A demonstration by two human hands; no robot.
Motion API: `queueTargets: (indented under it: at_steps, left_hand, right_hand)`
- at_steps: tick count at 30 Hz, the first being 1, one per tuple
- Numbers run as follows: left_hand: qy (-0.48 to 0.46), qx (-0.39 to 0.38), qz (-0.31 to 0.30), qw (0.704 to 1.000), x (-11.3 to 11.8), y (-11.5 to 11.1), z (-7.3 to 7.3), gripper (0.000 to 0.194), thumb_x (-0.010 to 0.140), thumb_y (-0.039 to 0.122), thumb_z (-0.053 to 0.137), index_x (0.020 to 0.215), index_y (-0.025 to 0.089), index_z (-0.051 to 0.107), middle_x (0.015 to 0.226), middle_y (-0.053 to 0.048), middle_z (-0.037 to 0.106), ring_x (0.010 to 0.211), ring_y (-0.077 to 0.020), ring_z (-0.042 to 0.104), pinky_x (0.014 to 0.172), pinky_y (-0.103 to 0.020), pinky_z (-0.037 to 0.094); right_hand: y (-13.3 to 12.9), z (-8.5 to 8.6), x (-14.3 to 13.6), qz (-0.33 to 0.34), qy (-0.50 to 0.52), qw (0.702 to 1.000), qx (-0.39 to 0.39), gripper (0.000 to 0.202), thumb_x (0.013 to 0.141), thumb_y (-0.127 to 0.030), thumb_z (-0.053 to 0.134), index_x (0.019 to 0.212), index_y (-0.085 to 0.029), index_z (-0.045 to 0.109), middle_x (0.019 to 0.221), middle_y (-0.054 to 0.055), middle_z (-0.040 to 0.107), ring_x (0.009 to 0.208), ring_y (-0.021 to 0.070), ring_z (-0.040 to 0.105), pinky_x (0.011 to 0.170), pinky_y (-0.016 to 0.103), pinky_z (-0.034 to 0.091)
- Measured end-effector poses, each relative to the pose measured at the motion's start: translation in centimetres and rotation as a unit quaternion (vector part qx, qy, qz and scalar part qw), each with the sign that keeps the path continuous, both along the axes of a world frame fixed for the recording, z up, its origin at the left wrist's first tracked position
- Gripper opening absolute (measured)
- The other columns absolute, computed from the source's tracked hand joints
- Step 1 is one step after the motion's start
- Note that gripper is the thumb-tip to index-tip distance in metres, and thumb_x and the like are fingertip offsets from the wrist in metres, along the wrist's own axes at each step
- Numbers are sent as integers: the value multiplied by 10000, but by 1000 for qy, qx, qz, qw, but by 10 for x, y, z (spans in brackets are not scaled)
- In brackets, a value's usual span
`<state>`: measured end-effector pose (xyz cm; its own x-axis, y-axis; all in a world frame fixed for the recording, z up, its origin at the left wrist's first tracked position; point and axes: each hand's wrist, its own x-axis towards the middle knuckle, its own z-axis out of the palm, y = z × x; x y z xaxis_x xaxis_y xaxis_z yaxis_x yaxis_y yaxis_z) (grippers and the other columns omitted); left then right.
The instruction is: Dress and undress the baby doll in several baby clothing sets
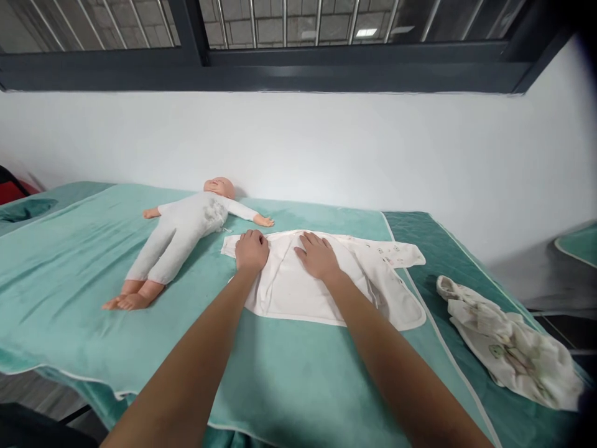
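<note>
A white baby shirt (298,302) lies spread on the green cover with its front panels folded open. One small-patterned sleeve stretches to the right. My left hand (252,250) is closed at the shirt's left side near the sleeve, its fingers curled down into the fabric, with the fingertips hidden. My right hand (318,255) rests on the upper middle of the shirt, its fingers stretched out and apart. Left of the shirt a baby doll (180,233) in a white body suit lies on its back, one arm reaching toward the shirt.
Both layers of green cover (79,261) drape over the table. Crumpled white baby clothes (510,342) lie at the right edge. Behind stands a white wall (298,146) below a dark-framed window (354,68) with bars. A red and black item (12,186) sits at the far left.
</note>
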<state>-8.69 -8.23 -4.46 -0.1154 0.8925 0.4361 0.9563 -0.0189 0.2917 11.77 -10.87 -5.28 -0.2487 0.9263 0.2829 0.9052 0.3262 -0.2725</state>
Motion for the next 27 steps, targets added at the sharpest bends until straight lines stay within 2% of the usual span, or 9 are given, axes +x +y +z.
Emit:
queueTargets:
  at_steps: [3,7,11,13,15,19,21,25,27]
  left_hand:
    - [-17,13,-7,1000,-1,-3,2,184,908,236,425,850,228,599,954,-92,657,970,-273,581,784,-376,422]
    - [-45,44,-18,998,-1,-11,10,198,931,247,401,919,221,597,973,-74,666,987,-244,583,804,-346,429]
    - [-78,94,-47,991,5,-33,18,225,959,279,386,999,201,593,990,-66,671,971,-213,598,843,-320,428]
    - [-74,124,-96,985,9,-54,18,223,964,281,392,991,195,596,961,-62,672,940,-208,604,836,-317,427]
    - [-37,128,-176,975,13,-82,17,215,964,273,398,968,199,601,934,-56,672,926,-206,604,831,-320,422]
    - [75,45,-350,933,15,-139,14,217,975,276,400,934,216,605,838,-26,661,808,-190,596,750,-323,414]
    - [118,22,-390,913,13,-159,14,239,985,280,388,902,212,601,822,-22,648,793,-185,584,746,-330,411]
    - [144,49,-357,922,6,-180,14,256,985,263,388,863,192,602,825,-40,631,809,-200,562,759,-356,405]
    - [140,71,-336,929,4,-189,12,234,975,238,404,868,183,605,836,-49,636,829,-209,560,766,-365,404]
  right_hand:
    - [-19,-1,14,-23,-18,999,-24,533,1022,-464,258,1448,-189,422,1585,105,331,1465,254,267,1172,484,204]
    - [-57,-1,35,-34,-45,998,-29,579,1022,-494,216,1482,-189,390,1601,94,297,1480,253,240,1184,476,193]
    - [-94,0,54,-52,-71,995,-38,617,1017,-517,194,1508,-180,356,1615,88,258,1489,255,217,1190,471,199]
    - [-108,1,58,-55,-81,994,-46,628,1016,-522,192,1522,-178,332,1620,83,241,1492,259,210,1193,479,202]
    - [-121,1,60,-61,-89,993,-55,632,1015,-526,193,1530,-183,320,1623,78,229,1495,262,203,1195,486,200]
    - [-148,2,60,-60,-103,991,-64,629,1014,-535,208,1538,-200,310,1631,73,197,1505,264,165,1204,484,174]
    - [-167,5,59,-40,-100,991,-77,631,1014,-540,219,1546,-209,288,1637,74,166,1512,262,125,1209,493,151]
    - [-221,28,44,22,-22,990,-140,672,996,-572,285,1558,-205,248,1643,87,120,1519,280,38,1212,552,69]
    - [-260,48,31,107,81,975,-179,661,994,-550,330,1561,-222,240,1643,73,151,1519,266,71,1224,532,76]
